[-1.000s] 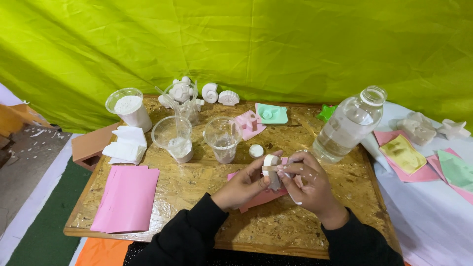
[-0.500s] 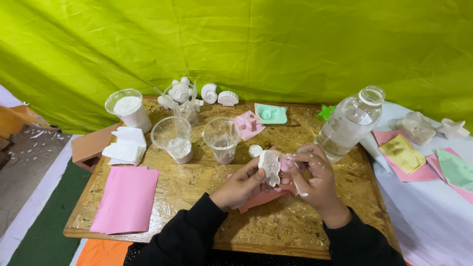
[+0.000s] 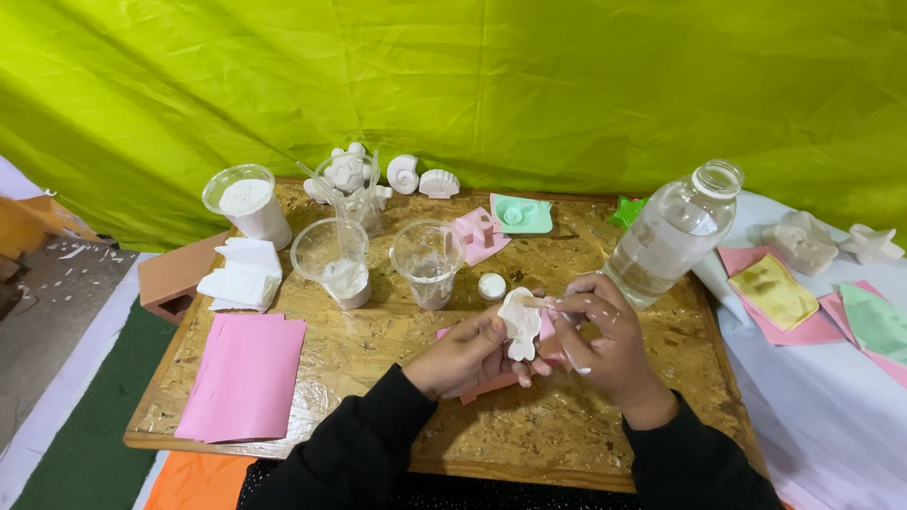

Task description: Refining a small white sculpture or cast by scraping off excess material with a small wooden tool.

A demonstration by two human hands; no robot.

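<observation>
Near the front edge of the board, toward its right half: left hand and right hand brought together, both clasped on a small white plaster cast. Cast standing roughly upright between the two grips, left fingertips at its lower left side, right thumb and forefinger pinching its upper right edge. Pink sheet directly beneath the hands, perhaps with a pink mould against the right palm, though too hidden to tell. Toward the front left corner, a larger pink paper lying flat. Just beyond the hands, a small white disc, then two clear plastic cups, and a clear bottle near the right edge. At the far edge, white shell casts and a green mould.
</observation>
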